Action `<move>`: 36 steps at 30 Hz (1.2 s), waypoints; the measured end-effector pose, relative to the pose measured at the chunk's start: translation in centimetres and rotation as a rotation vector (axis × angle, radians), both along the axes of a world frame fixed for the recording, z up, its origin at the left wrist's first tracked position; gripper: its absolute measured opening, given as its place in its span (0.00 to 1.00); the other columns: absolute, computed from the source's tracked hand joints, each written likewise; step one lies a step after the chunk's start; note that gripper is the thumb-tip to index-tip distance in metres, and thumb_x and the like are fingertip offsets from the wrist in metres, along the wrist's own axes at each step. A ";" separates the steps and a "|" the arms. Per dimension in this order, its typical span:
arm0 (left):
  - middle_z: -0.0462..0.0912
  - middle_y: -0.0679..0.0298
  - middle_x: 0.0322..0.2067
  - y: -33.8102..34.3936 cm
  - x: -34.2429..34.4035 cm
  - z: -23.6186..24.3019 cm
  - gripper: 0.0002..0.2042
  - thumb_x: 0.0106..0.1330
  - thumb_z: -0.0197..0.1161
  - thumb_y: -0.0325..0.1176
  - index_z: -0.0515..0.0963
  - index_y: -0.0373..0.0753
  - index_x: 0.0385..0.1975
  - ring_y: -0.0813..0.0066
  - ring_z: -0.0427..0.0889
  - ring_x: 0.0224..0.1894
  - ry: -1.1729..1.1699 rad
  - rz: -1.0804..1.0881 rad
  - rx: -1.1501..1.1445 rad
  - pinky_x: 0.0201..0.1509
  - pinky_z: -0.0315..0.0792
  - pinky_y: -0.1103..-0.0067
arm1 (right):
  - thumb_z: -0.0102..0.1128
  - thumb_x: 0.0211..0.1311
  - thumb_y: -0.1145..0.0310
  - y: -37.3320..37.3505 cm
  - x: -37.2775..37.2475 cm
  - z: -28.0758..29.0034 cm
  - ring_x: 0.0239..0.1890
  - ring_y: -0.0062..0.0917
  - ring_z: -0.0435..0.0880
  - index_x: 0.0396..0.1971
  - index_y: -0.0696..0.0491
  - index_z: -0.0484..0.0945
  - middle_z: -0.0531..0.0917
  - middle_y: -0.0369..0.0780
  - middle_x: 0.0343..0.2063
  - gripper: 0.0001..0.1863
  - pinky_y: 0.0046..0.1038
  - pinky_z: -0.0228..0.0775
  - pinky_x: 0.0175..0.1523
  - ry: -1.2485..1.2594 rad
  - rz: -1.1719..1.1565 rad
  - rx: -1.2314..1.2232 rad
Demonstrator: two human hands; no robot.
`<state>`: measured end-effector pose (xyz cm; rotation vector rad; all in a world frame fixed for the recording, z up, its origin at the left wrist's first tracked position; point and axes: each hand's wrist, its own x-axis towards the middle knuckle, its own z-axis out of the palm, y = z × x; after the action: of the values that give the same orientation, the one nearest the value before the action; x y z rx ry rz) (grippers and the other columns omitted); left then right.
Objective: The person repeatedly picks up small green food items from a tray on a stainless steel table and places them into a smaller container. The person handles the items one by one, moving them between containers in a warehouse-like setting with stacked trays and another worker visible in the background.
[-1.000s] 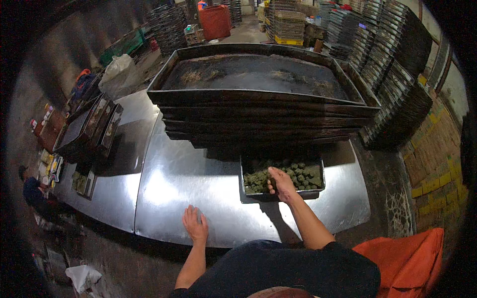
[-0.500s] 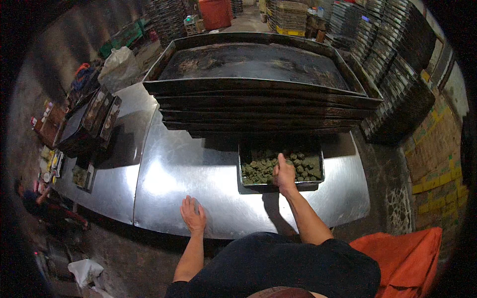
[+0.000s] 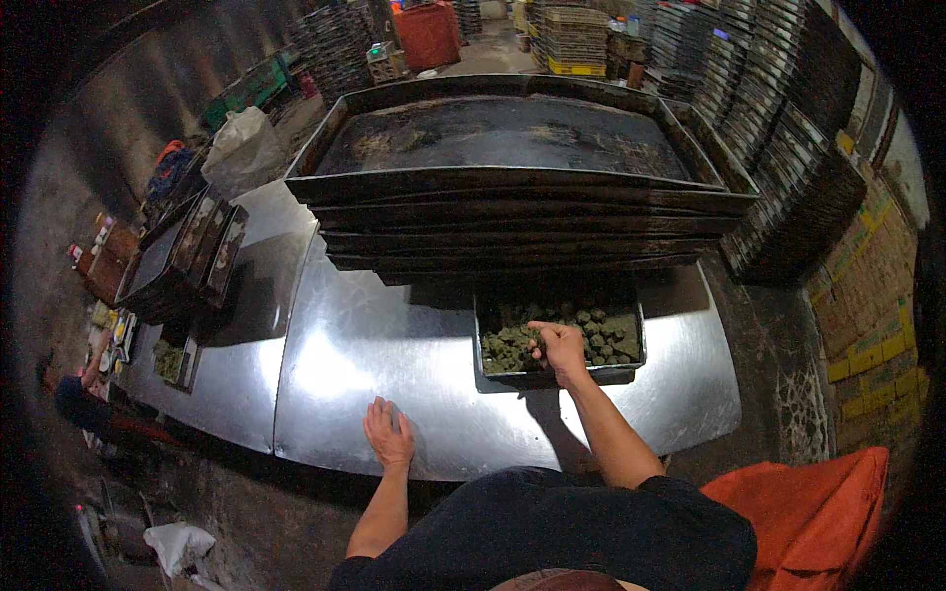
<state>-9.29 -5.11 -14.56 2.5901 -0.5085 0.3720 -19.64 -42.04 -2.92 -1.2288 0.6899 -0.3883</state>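
My right hand is over a dark rectangular metal tray that holds rough, dull-green lumps. Its fingers are curled in among the lumps at the tray's middle, and whatever they close on is hidden. To the left, my left hand rests palm down on the shiny metal tabletop near its front edge, fingers stretched out and holding nothing. The lumps lie loosely heaped, with the back of the tray in shadow.
A tall stack of large black trays stands just beyond the lump tray. Smaller dark trays and another tray with green material are on the left. A co-worker is at far left. Orange cloth hangs at lower right.
My right hand has turned, so its thumb side points left rather than away from me, and its fingers now curl over the lumps. My left hand stays on the tabletop.
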 end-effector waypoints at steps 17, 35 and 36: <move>0.70 0.50 0.65 -0.3 0.2 -0.2 0.20 0.65 0.58 0.35 0.77 0.31 0.54 0.49 0.63 0.70 -0.030 -0.031 0.027 0.74 0.52 0.56 | 0.53 0.71 0.44 -2.4 2.1 -3.2 0.13 0.18 0.66 0.12 0.53 0.73 0.73 0.33 0.12 0.31 0.27 0.56 0.20 0.140 -0.202 -0.216; 0.68 0.50 0.66 0.3 0.3 -0.6 0.20 0.66 0.59 0.34 0.76 0.32 0.56 0.50 0.60 0.72 -0.018 -0.024 0.029 0.75 0.48 0.54 | 0.52 0.70 0.68 -1.4 0.8 -0.3 0.20 0.13 0.75 0.42 0.56 0.85 0.80 0.33 0.22 0.13 0.20 0.64 0.21 0.046 -0.024 -0.067; 0.68 0.50 0.66 0.1 0.4 -0.8 0.20 0.66 0.59 0.34 0.76 0.32 0.55 0.50 0.60 0.71 -0.012 -0.026 0.027 0.75 0.48 0.54 | 0.52 0.71 0.67 -1.5 0.9 -0.7 0.20 0.13 0.75 0.42 0.57 0.85 0.80 0.33 0.21 0.14 0.20 0.64 0.21 0.053 -0.030 -0.117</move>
<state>-8.91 -5.00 -15.38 2.6060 -0.5551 0.3748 -18.73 -43.56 -3.60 -1.3446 0.7400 -0.4277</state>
